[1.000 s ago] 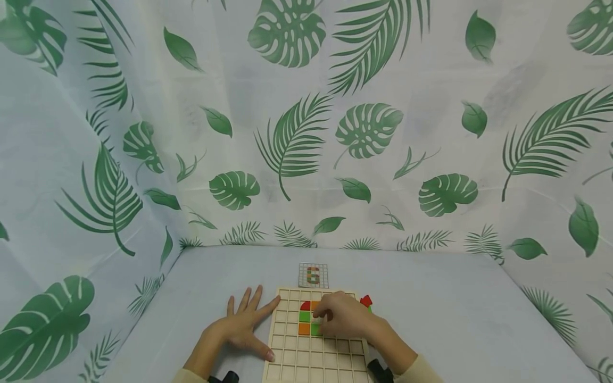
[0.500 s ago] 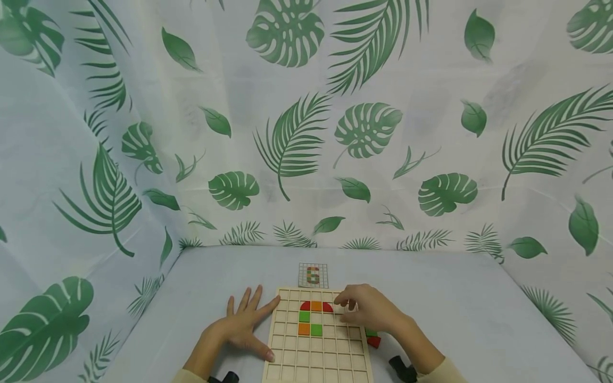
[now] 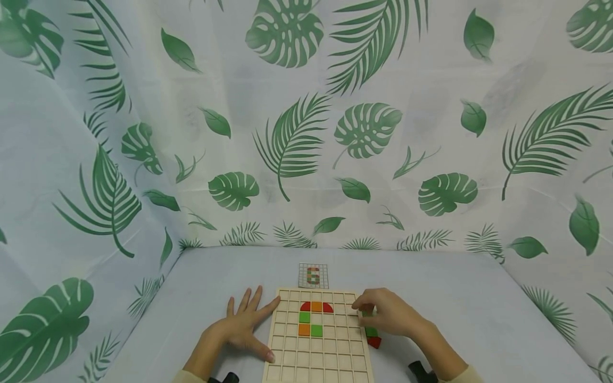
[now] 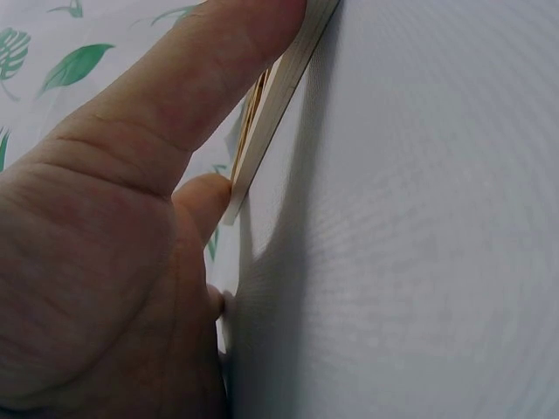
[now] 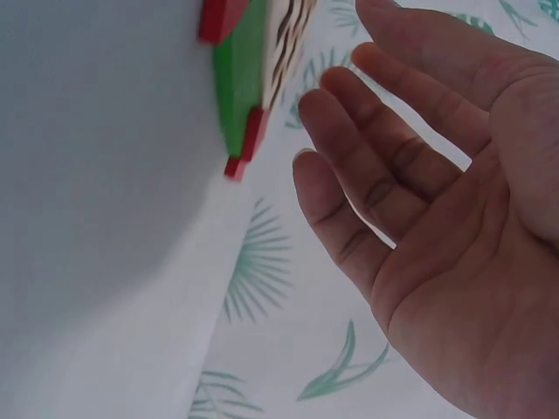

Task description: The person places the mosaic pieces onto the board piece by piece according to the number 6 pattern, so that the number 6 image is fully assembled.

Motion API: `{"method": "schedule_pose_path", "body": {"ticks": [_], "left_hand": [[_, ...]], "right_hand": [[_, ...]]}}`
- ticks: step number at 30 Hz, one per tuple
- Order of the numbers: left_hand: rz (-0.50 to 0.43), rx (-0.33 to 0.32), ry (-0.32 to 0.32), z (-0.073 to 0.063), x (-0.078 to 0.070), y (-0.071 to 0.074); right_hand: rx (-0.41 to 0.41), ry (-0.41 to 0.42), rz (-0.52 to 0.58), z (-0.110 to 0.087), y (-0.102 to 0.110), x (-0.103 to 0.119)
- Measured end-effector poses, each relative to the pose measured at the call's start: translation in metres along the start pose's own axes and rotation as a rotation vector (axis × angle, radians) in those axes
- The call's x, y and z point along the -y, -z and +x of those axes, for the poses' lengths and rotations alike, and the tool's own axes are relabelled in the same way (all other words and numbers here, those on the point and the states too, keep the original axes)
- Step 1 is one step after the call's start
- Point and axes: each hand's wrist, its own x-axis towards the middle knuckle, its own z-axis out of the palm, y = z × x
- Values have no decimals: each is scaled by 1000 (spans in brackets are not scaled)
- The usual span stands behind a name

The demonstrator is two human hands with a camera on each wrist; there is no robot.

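Observation:
A wooden grid board [image 3: 311, 359] lies on the table. In its cells sit red rounded-corner pieces [image 3: 328, 307] either side of an orange square [image 3: 316, 307]. Below them are a green square [image 3: 304, 317], a second orange square [image 3: 304, 330] and another green one. My left hand [image 3: 243, 325] is spread, thumb and index finger resting on the board's left edge. My right hand [image 3: 390, 313] is over the board's right edge with fingers loosely bent; the right wrist view shows nothing in it. Beside that edge lie green pieces [image 3: 371, 331] and red pieces [image 3: 374, 342], partly hidden by this hand.
A small gridded card [image 3: 313, 276] with a printed red, orange and green figure lies just behind the board. A grey-white tabletop [image 3: 479, 319] surrounds it, with a leaf-patterned curtain [image 3: 306, 133] at the back and sides. Black wrist cameras [image 3: 422, 372] show at the bottom.
My right hand has drawn back to the right from the coloured squares to the board's right edge, uncovering the right red rounded piece. The left hand stays where it was.

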Motion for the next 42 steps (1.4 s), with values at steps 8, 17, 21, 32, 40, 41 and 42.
{"method": "schedule_pose_path", "body": {"ticks": [8, 17, 21, 32, 40, 41, 42], "left_hand": [[-8, 1, 8, -1, 0, 0], [-17, 1, 1, 0, 1, 1], [-11, -1, 4, 1, 2, 0], [-5, -1, 4, 1, 1, 1], [-5, -3, 5, 1, 1, -1], [-5, -3, 6, 1, 2, -1], [-5, -3, 7, 1, 2, -1]], "right_hand": [[27, 33, 79, -12, 8, -10], [77, 27, 138, -15, 10, -19], [94, 33, 157, -16, 10, -22], [183, 52, 199, -17, 9, -24], [243, 2, 217, -17, 7, -24], [247, -5, 213, -17, 6, -23], [251, -9, 210, -17, 6, -23]]}}
